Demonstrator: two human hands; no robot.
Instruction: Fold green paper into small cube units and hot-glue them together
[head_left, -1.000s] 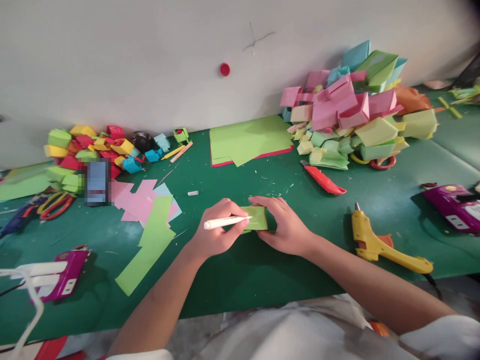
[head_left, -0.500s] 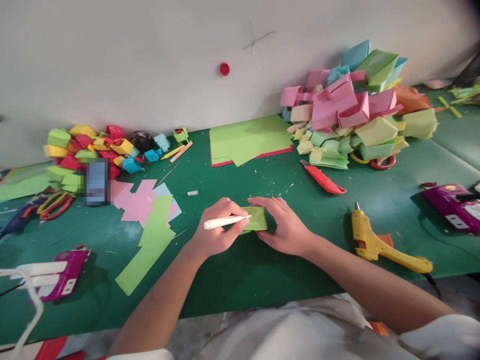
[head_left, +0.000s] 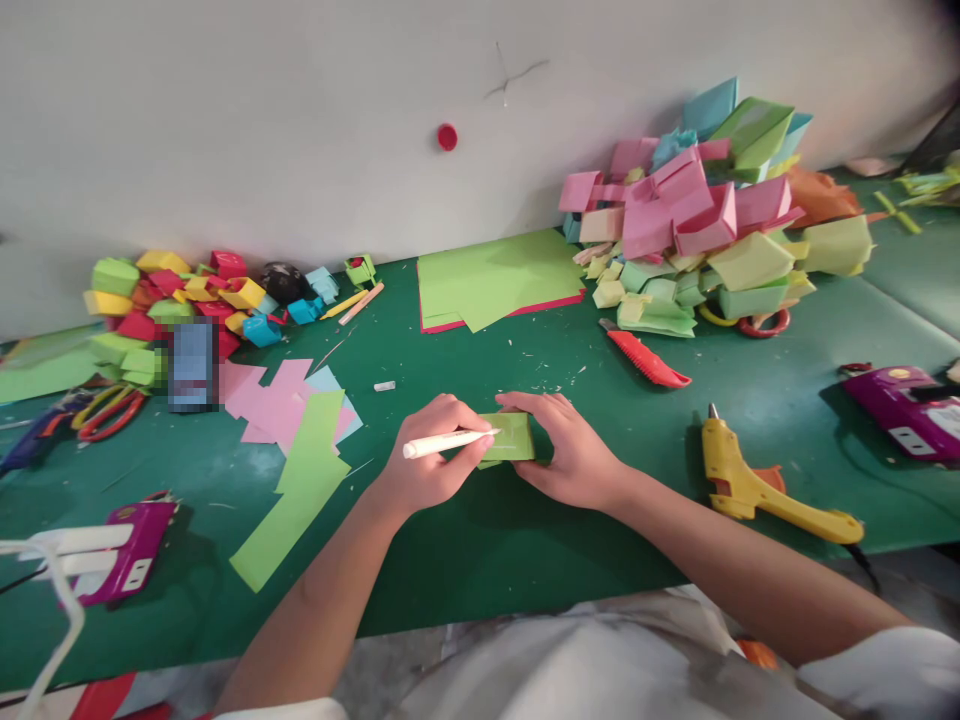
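Note:
My left hand grips a white pen between thumb and fingers, its tip at the face of a small folded green paper piece. Faint pale strokes show on that face. From the other side, my right hand holds the green piece by its right end, thumb below and fingers above. Part of the piece is hidden behind my left fingers. To the left of my hands lie a cut green paper strip and pink paper scraps.
A red utility knife and a yellow glue gun lie to the right. Behind are stacked green sheets and a heap of folded paper. Small paper boxes, a phone and a purple power strip are on the left.
My left hand and the pen have shifted very slightly left across the green paper piece. My right hand keeps the same hold.

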